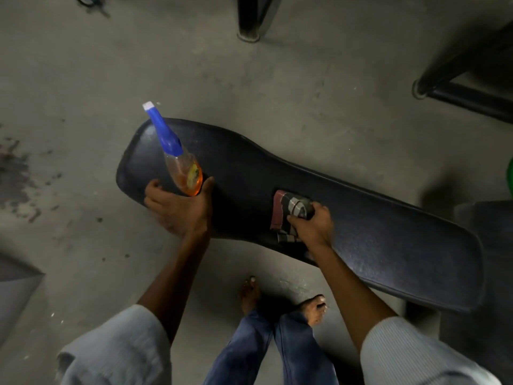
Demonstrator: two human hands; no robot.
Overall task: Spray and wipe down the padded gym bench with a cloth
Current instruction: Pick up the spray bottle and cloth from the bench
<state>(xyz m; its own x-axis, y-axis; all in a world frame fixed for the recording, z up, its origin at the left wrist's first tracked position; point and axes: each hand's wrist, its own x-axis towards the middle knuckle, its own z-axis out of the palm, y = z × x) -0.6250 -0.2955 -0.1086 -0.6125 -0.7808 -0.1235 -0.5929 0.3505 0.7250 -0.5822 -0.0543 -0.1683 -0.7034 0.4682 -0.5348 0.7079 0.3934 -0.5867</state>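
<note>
I can read no words, numbers or brand anywhere in front of me. The spray bottle (185,173) in my left hand (179,209) carries a yellow label patch, too blurred to make out. The checked cloth (288,215) shows pattern only, no lettering.

Blue-capped orange spray bottle (183,165), checked cloth (290,212)

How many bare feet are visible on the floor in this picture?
2. The left bare foot is on the grey concrete floor below the black padded bench; the right bare foot is beside it, toes under the bench edge.
</note>
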